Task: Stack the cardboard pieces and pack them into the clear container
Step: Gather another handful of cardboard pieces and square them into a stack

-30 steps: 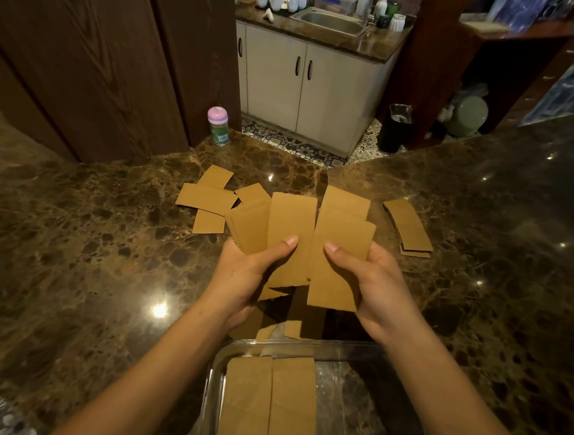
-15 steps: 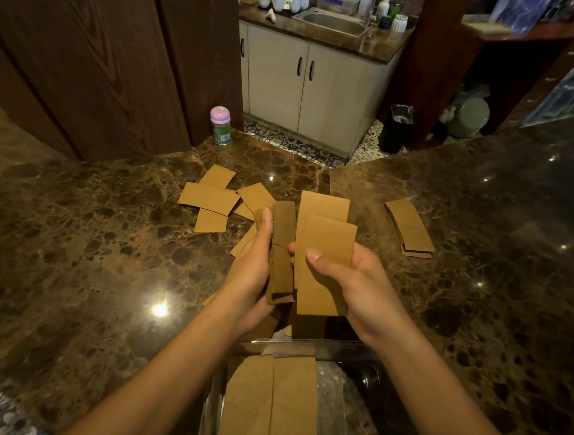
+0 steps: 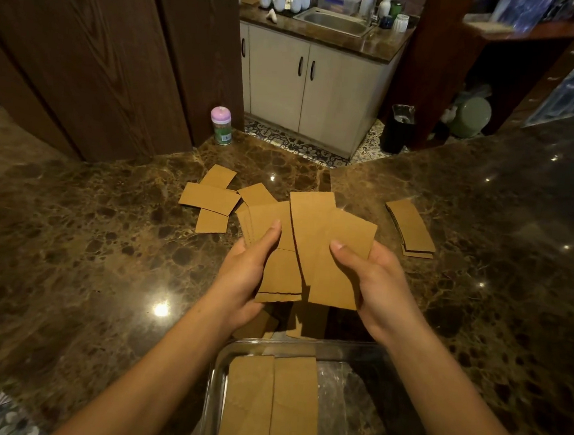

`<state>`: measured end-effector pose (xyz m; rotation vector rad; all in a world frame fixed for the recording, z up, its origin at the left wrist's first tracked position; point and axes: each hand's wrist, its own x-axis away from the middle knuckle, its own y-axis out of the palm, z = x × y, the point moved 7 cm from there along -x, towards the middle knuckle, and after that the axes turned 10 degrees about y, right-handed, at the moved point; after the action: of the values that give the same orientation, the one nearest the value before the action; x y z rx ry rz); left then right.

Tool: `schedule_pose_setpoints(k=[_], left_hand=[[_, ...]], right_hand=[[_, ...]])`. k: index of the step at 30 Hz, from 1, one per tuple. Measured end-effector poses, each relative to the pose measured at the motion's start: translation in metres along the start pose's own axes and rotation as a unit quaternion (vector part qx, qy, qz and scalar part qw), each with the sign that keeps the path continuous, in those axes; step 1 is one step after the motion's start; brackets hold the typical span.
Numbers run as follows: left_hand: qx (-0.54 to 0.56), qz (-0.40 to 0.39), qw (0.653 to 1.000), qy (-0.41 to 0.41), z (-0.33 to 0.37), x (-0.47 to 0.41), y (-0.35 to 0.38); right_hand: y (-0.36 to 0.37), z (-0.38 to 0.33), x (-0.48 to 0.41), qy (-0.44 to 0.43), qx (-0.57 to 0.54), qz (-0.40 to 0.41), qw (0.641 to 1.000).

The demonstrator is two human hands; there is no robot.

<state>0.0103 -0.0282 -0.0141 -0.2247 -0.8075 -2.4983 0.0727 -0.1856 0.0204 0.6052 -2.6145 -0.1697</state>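
I have a fan of cardboard pieces held up above the table, just beyond the far rim of the clear container. My left hand is clamped on the left part of the fan, thumb lying across the front of a small stack whose edges show at its upper left. My right hand grips the right part, thumb on the face of the front piece, fingers behind. The pieces overlap and lean apart at the top, not squared up.

Inside the container, two flat stacks lie side by side against its left portion, touching along their long edges; the right portion shows bare clear bottom.

On the table under my hands a few more pieces lie partly hidden. Further out to the left is a loose cluster of overlapping pieces, and to the right, well apart, a neat small pile.

At the table's far edge stands a small bottle with a pink cap. Beyond it are white cabinets and a sink.
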Motion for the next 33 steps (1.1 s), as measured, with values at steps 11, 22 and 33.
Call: schedule_pose_setpoints(k=[11,22,33], left_hand=[[-0.030,0.002,0.999,0.039,0.005,0.001,0.003],[0.017,-0.009,1.000,0.014,0.005,0.000,0.004],[-0.002,-0.022,0.999,0.037,0.007,0.004,0.005]], right_hand=[[-0.011,-0.005,0.001,-0.055,0.012,0.078,0.995],[-0.003,-0.018,0.023,-0.194,0.234,0.145,0.942],[0.025,0.009,0.015,-0.101,0.236,-0.006,0.967]])
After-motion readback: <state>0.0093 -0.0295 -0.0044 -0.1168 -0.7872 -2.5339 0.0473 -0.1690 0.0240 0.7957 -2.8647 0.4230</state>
